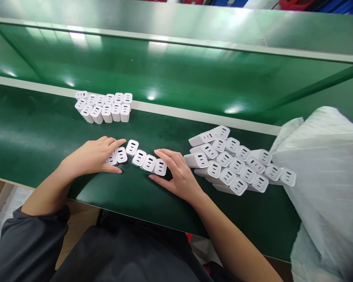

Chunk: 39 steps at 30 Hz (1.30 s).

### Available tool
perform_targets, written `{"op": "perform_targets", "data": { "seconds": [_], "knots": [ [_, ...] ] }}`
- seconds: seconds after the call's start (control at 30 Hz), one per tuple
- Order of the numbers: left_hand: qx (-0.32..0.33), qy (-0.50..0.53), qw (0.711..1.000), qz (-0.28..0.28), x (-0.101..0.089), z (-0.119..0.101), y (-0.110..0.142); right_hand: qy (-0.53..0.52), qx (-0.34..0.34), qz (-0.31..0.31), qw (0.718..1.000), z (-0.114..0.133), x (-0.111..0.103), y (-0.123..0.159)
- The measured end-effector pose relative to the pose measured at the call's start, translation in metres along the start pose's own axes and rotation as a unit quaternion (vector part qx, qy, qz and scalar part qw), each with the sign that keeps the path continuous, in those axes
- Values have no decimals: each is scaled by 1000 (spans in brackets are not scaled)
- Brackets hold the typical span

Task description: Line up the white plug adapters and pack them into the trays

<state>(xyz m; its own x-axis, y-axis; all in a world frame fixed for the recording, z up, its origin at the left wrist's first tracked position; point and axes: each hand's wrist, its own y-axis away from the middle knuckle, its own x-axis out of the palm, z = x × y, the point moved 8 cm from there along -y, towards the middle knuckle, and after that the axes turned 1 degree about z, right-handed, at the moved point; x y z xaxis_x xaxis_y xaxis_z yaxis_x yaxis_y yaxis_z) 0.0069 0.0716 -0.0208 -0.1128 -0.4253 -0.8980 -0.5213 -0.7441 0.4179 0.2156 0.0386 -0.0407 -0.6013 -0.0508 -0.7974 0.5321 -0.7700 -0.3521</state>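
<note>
White multi-port USB chargers stand on end on the green bench, their port faces up. My left hand (98,154) curves around two chargers (121,155) in the middle, thumb on the near side and fingers on the far side; its palm partly hides one of them. Just right of that hand stands a single charger (132,147), slightly farther back. My right hand (179,174) holds the right end of a slanting row of three chargers (149,163), thumb in front and fingers behind the end one.
A neat two-row block of chargers (106,112) stands at the back left. Many more chargers (237,166) lean in a loose cluster right of my right hand. A white plastic bag (326,176) bulges over the right end of the green bench (26,129). A pale ledge (176,112) runs along the back.
</note>
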Motion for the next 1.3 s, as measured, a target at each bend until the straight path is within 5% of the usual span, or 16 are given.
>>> {"op": "perform_targets", "data": {
  "seconds": [0.27,0.43,0.93,1.17,1.3],
  "knots": [
    [-27,8,995,-92,-4,-21,-11,87,-96,2,992,27,10,-1],
    [11,55,992,-115,-5,-25,-14,94,-103,11,990,27,12,-1],
    [129,65,989,-15,-2,-23,-6,-33,-134,-11,990,18,-2,-2],
    [58,55,996,33,-2,12,-2,-42,-116,4,992,13,2,-4],
    [66,99,993,15,-5,4,-1,-24,-133,3,991,20,-1,-4]
  ]
}}
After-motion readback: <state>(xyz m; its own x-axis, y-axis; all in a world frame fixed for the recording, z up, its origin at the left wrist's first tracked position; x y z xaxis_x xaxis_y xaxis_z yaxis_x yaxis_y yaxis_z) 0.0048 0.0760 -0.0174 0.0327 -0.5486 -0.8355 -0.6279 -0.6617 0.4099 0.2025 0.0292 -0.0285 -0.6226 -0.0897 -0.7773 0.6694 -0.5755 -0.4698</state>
